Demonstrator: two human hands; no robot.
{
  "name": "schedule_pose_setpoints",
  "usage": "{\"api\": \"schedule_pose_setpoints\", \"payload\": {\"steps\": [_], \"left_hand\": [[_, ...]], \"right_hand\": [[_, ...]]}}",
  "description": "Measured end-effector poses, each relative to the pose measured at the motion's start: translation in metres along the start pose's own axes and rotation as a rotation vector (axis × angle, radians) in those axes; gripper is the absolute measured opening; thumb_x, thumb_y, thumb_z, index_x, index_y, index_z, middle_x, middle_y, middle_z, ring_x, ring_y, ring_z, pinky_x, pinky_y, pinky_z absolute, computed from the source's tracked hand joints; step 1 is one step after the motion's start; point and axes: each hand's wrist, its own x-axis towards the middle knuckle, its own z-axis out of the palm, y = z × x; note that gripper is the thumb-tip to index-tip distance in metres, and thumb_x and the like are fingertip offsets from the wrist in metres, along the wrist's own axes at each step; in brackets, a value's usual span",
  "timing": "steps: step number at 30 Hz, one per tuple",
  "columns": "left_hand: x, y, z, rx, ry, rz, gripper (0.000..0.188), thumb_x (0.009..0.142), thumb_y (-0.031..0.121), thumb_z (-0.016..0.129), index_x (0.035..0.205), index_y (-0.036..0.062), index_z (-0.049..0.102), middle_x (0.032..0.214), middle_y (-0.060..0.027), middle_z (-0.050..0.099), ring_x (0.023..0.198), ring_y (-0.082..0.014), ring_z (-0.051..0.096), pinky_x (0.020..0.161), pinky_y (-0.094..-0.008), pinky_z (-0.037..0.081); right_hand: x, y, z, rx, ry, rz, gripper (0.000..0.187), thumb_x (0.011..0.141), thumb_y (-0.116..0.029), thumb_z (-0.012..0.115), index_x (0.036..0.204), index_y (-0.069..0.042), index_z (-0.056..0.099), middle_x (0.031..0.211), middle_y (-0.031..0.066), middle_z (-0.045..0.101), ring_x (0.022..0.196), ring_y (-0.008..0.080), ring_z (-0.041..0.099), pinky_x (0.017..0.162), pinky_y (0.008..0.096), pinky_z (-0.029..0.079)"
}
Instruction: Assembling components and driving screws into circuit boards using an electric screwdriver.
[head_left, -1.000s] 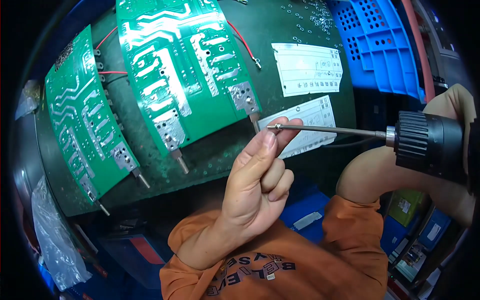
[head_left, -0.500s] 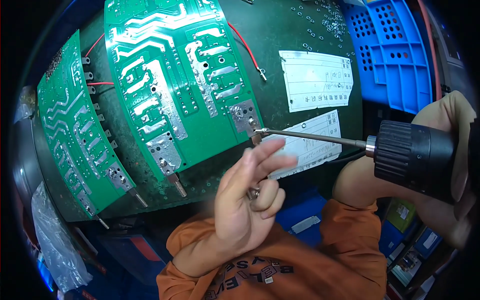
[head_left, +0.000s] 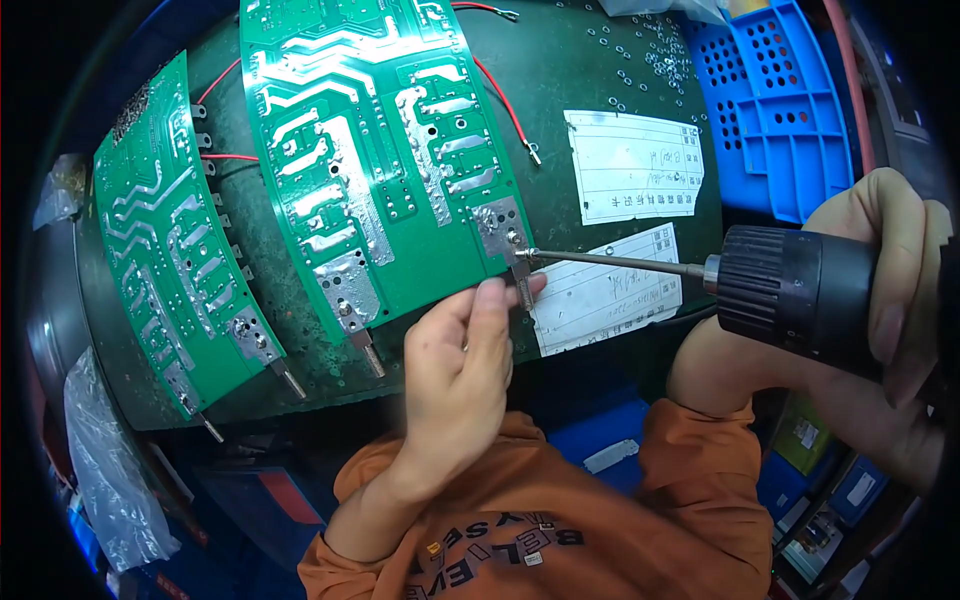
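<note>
A large green circuit board [head_left: 425, 245] lies on the dark green table, its silvery solder tracks facing up. At its near right corner, my left hand [head_left: 458, 365] has thumb and forefinger closed about a threaded metal terminal [head_left: 523, 288]. The other fingers curl inward, so what they might hold is hidden. My right hand [head_left: 893, 265] grips a black power screwdriver [head_left: 795, 285] at the right. Its long bit [head_left: 620, 262] reaches left to a small screw [head_left: 532, 254] beside that corner. Another screw [head_left: 515, 238] sits on the corner's metal pad.
A second green board [head_left: 180, 260] lies at the left, with metal tabs along its edge. Red wires [head_left: 507, 105] run from beneath the boards. Two paper labels [head_left: 630, 165], scattered washers [head_left: 670, 65] and a blue plastic basket [head_left: 775, 120] are at the right. A plastic bag [head_left: 110, 450] hangs lower left.
My left hand has moved up to the terminal and closed its thumb and forefinger on it. The screwdriver has shifted slightly left. The boards appear a little further right in view.
</note>
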Motion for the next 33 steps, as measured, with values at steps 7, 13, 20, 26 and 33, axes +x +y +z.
{"api": "schedule_pose_setpoints", "payload": {"steps": [7, 13, 20, 26, 33], "left_hand": [[0.008, -0.003, 0.003, -0.057, -0.007, 0.014, 0.04, 0.096, 0.027, 0.032, 0.097, -0.0071, 0.053, 0.083, -0.0142, 0.062, 0.036, 0.0007, 0.023, 0.034, -0.0181, 0.02], [0.011, -0.005, 0.006, -0.047, 0.043, 0.043, 0.041, 0.096, 0.027, 0.032, 0.097, -0.008, 0.053, 0.075, -0.0118, 0.06, 0.036, 0.0008, 0.021, 0.034, -0.0181, 0.019], [0.011, -0.008, 0.006, -0.025, 0.041, 0.065, 0.042, 0.096, 0.027, 0.033, 0.095, -0.0089, 0.054, 0.059, -0.0043, 0.053, 0.036, 0.0006, 0.02, 0.035, -0.0188, 0.017], [0.012, -0.007, 0.007, -0.044, 0.041, 0.055, 0.043, 0.096, 0.027, 0.033, 0.092, -0.0095, 0.055, 0.047, 0.0032, 0.04, 0.036, 0.0001, 0.018, 0.035, -0.0198, 0.016], [0.012, -0.008, 0.004, -0.072, 0.004, 0.059, 0.042, 0.096, 0.026, 0.033, 0.093, -0.0098, 0.054, 0.048, 0.0025, 0.041, 0.035, 0.0003, 0.018, 0.035, -0.0198, 0.016]], "right_hand": [[0.002, -0.001, 0.006, -0.011, -0.01, 0.002, 0.062, 0.077, -0.051, 0.056, 0.102, 0.002, 0.036, 0.073, 0.007, 0.043, 0.053, 0.0136, 0.045, 0.049, 0.0249, 0.042], [0.005, 0.001, 0.008, -0.013, -0.018, 0.014, 0.063, 0.077, -0.052, 0.055, 0.102, 0.002, 0.036, 0.073, 0.0071, 0.043, 0.053, 0.0137, 0.045, 0.049, 0.0251, 0.042], [0.002, -0.005, 0.014, -0.025, -0.029, 0.026, 0.063, 0.077, -0.052, 0.055, 0.102, 0.002, 0.037, 0.073, 0.0072, 0.043, 0.053, 0.0139, 0.045, 0.049, 0.0252, 0.042], [0.005, 0.001, 0.026, -0.052, -0.027, 0.031, 0.063, 0.077, -0.052, 0.054, 0.102, 0.002, 0.037, 0.073, 0.0073, 0.043, 0.053, 0.014, 0.045, 0.048, 0.0254, 0.042], [0.007, 0.001, 0.029, -0.069, -0.034, 0.047, 0.063, 0.077, -0.053, 0.054, 0.102, 0.002, 0.037, 0.073, 0.0074, 0.043, 0.052, 0.0141, 0.045, 0.048, 0.0255, 0.042]]}}
